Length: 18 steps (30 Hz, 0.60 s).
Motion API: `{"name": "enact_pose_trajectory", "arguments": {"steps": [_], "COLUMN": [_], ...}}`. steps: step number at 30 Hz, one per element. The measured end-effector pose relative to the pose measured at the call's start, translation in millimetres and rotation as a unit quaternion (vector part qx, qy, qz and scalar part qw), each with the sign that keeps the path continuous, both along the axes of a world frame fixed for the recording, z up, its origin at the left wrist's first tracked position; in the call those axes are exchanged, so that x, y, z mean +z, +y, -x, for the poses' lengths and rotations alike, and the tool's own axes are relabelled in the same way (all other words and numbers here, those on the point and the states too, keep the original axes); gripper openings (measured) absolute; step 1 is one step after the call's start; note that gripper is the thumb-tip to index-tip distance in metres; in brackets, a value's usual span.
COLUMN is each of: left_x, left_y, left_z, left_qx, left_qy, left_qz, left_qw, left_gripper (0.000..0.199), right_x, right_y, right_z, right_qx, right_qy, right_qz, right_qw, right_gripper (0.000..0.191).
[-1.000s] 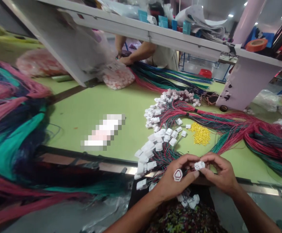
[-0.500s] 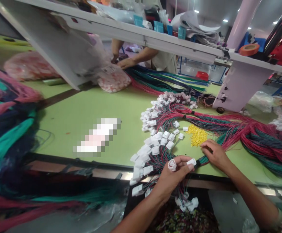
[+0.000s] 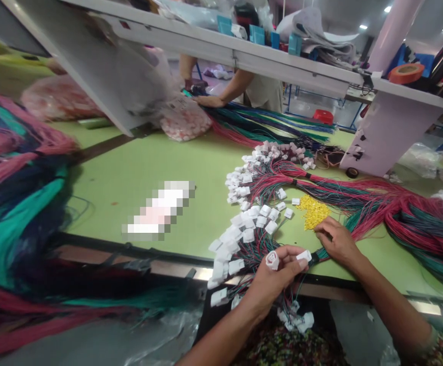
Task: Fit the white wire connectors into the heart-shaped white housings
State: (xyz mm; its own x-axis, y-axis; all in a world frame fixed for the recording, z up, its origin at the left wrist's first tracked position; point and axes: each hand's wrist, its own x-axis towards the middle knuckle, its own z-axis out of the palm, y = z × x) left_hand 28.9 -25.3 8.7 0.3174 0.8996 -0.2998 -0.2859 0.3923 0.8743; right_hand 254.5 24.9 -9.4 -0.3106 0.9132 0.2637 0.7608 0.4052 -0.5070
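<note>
My light-green, flat-topped table [image 3: 148, 162] carries a long spread of thin red, green and dark wires [image 3: 404, 218], with white block-shaped plastic connectors [image 3: 227, 249] clustered at their near-left ends. Toward the far side are 2 clear plastic bags: the larger bag [image 3: 61, 99], behind the slanted white panel [image 3: 99, 66], holds a blurred mass of pale pinkish pieces, and the smaller bag [image 3: 186, 119] bulges with little white and pinkish-orange pieces. My left hand [image 3: 272, 277] pinches a white block-shaped plastic connector [image 3: 304, 255] between thumb and fingers, above the table's near edge. My right hand [image 3: 337, 243] bends its fingertips to the near edge of a loose heap of tiny yellow pieces [image 3: 313, 209], lying in the open without a container; I cannot tell whether they grip any.
</note>
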Motion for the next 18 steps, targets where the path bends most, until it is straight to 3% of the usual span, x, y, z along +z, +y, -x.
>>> {"name": "enact_pose_trajectory", "arguments": {"steps": [8,13,18], "left_x": [-16.4,-10.7,-1.7], "left_y": [0.6,1.5,1.7], "left_z": [-2.8,-1.8,-0.1], "left_qx": [-0.001,0.006,0.0], "left_qy": [0.007,0.007,0.001], "left_qz": [-0.012,-0.008,0.003], "left_qw": [1.0,1.0,1.0], "left_gripper": [0.041,0.046,0.05], "right_x": [1.2,1.7,2.7], "right_y": [-1.2,-0.4,1.7], "right_z": [1.2,4.9,8.0], "right_qx": [0.015,0.034,0.074], "right_qy": [0.006,0.008,-0.051], "right_qz": [-0.021,-0.052,-0.072], "right_qw": [1.0,0.998,0.993], "right_gripper": [0.017,0.018,0.023]}}
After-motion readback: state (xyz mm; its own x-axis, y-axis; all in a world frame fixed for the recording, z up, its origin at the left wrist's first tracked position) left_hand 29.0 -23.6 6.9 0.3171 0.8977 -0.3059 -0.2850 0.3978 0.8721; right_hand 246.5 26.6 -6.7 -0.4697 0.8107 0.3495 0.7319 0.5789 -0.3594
